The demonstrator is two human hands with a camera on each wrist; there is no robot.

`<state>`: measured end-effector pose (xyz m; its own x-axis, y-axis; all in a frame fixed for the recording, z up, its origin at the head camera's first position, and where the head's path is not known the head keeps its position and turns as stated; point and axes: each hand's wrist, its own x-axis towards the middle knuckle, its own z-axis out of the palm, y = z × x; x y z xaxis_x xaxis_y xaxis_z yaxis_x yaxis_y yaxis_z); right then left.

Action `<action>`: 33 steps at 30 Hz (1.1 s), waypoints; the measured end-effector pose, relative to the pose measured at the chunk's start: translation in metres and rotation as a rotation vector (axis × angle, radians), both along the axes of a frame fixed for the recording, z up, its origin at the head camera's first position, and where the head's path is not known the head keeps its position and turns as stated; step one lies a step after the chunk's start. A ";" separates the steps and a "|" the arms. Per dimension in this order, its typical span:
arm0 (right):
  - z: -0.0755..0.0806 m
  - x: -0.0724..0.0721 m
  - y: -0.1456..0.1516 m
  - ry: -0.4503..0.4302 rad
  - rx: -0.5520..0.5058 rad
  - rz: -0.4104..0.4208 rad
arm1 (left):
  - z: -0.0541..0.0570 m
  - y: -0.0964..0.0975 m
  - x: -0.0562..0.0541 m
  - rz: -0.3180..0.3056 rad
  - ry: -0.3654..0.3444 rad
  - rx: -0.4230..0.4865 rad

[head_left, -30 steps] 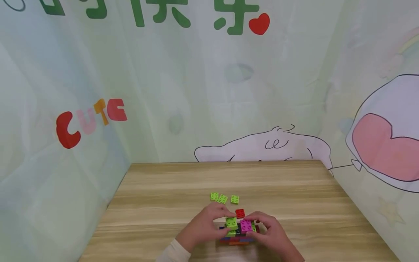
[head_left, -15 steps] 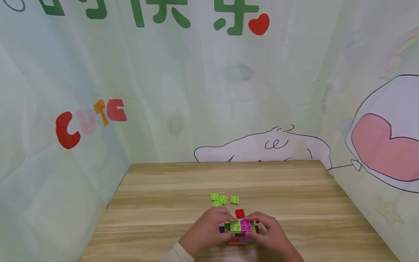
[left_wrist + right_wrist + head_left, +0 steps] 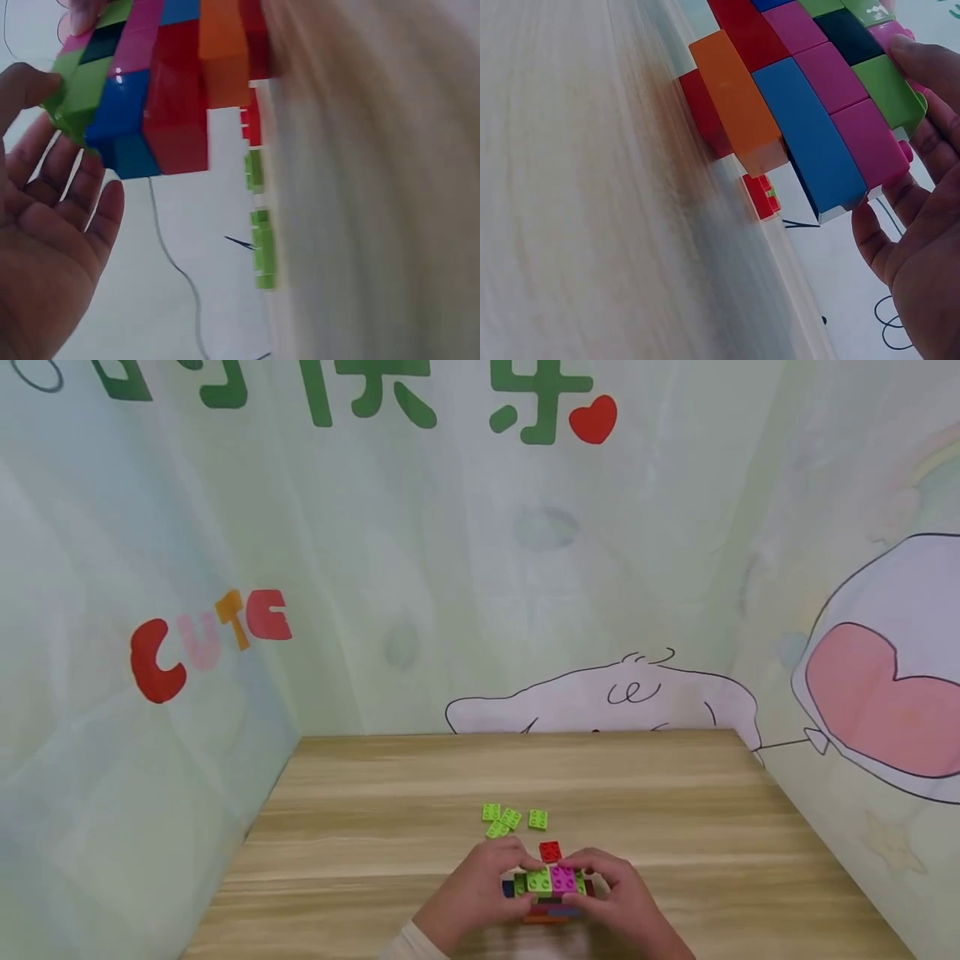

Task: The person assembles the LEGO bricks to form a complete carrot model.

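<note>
A built stack of toy building bricks [image 3: 546, 911] stands on the table, with blue, red, orange, magenta and green layers seen from the side in both wrist views. On its top a lime green brick [image 3: 539, 882] lies against a magenta brick [image 3: 562, 879]. My left hand [image 3: 480, 887] pinches the lime green brick between thumb and index finger. From the other side my right hand [image 3: 624, 895] pinches the magenta brick. In the left wrist view the left hand's [image 3: 56, 232] other fingers extend behind the stack. The right hand's [image 3: 930, 217] thumb presses near the stack's top.
A loose red brick [image 3: 550, 852] lies just behind the stack. Farther back are several loose lime green bricks, one [image 3: 537, 819] apart from the others [image 3: 497, 830]. The wooden table [image 3: 360, 827] meets printed cloth walls [image 3: 375, 568] at its back and sides.
My left hand has moved right, bringing the lime green brick from a gap away to flush against the magenta brick. The right hand has stayed in place. Little differs over the last half second.
</note>
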<state>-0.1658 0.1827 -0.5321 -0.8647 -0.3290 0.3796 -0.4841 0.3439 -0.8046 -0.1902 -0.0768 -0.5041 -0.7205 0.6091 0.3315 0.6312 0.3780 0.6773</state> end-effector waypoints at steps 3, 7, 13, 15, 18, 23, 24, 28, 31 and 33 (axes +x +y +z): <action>-0.002 0.001 0.001 -0.038 -0.007 0.003 | -0.010 -0.006 -0.006 0.041 -0.127 0.064; -0.002 0.000 0.000 -0.087 0.014 -0.028 | -0.019 -0.018 -0.026 0.209 -0.230 0.190; -0.004 0.000 0.000 -0.141 0.022 -0.046 | -0.037 -0.027 -0.057 0.408 -0.257 0.111; -0.005 0.000 0.000 -0.152 0.009 -0.038 | -0.042 -0.027 -0.065 0.417 -0.272 0.044; -0.004 0.001 -0.001 -0.168 0.007 -0.032 | -0.047 -0.024 -0.072 0.409 -0.290 -0.027; 0.001 0.001 -0.001 -0.195 0.025 -0.062 | -0.050 -0.020 -0.078 0.416 -0.313 -0.063; 0.002 0.001 -0.001 -0.194 0.027 -0.071 | -0.050 -0.019 -0.079 0.417 -0.307 -0.069; 0.005 0.002 -0.001 -0.161 0.043 -0.084 | -0.049 -0.019 -0.082 0.415 -0.260 -0.100; 0.005 0.002 -0.001 -0.138 0.037 -0.066 | -0.049 -0.019 -0.082 0.413 -0.266 -0.114; 0.005 0.002 -0.001 -0.133 0.039 -0.058 | -0.050 -0.019 -0.081 0.409 -0.288 -0.118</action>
